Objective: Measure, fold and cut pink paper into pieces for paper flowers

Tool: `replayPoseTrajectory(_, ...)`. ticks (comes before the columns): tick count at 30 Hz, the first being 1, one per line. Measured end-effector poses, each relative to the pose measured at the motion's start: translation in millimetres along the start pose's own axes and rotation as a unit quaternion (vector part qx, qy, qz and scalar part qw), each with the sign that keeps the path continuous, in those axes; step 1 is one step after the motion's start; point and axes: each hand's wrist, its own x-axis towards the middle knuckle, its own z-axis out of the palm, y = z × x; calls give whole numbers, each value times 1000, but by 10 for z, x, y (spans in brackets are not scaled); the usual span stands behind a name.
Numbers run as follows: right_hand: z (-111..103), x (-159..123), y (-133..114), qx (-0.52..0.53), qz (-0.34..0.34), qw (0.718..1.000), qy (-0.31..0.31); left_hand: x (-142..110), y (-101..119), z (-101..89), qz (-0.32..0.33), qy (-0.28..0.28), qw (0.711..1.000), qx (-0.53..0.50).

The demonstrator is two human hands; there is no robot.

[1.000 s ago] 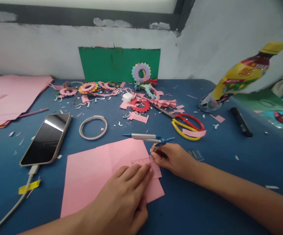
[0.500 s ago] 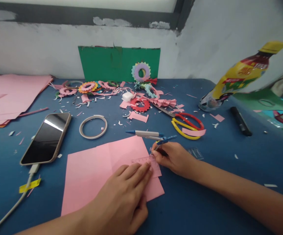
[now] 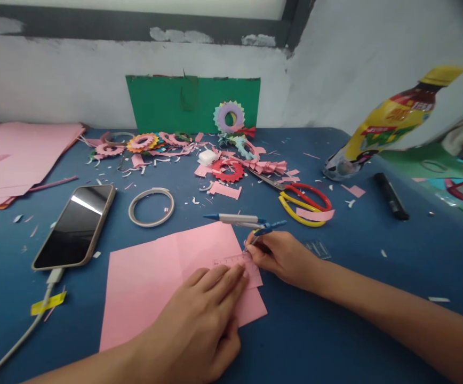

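A pink paper sheet (image 3: 143, 288) with fold lines lies in front of me on the blue table. My left hand (image 3: 205, 309) rests on it, fingers stretched out, pressing a clear ruler (image 3: 227, 260) near the sheet's right edge. Pinched in my right hand (image 3: 281, 258) is a pen (image 3: 269, 228) with a blue end, its point down by the ruler at the paper's edge. A second pen (image 3: 235, 218), white and blue, lies just beyond the sheet. Right of my right hand shows a clear marked piece (image 3: 317, 249); I cannot tell whether it belongs to the ruler.
Scissors (image 3: 307, 202), a tape roll (image 3: 151, 207) and a plugged-in phone (image 3: 75, 226) surround the sheet. Behind are paper rings (image 3: 228, 170) and scraps. A bottle (image 3: 387, 128) and black marker (image 3: 390, 196) stand or lie right; stacked pink paper (image 3: 19, 160) is left.
The whole view has shifted very slightly. Both hands keep their places on the sheet and ruler, with the pen still at the paper's edge.
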Motion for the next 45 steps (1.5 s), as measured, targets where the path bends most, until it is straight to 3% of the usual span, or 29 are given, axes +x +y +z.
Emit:
replayPoseTrajectory(23, -21, 5, -15, 24, 12, 1000, -6, 10, -1, -8, 10, -3, 1000, 20)
replayPoseTrajectory(31, -116, 28, 0, 11, 53, 991, 123, -14, -16, 17, 29, 21, 998, 44)
replayPoseTrajectory(36, -319, 90, 86, -80, 125, 988, 37, -31, -17, 26, 59, 50, 995, 64)
replayPoseTrajectory(39, -368, 103, 176, -106, 130, 986, -6, -28, -15, 25, 79, 54, 994, 58)
replayPoseTrajectory(43, -357, 98, 239, -140, 140, 980, -17, -17, -23, 4, 83, 58, 995, 13)
replayPoseTrajectory(45, -364, 90, 215, -159, 143, 977, 3, -3, -38, -23, 54, 61, 996, -20)
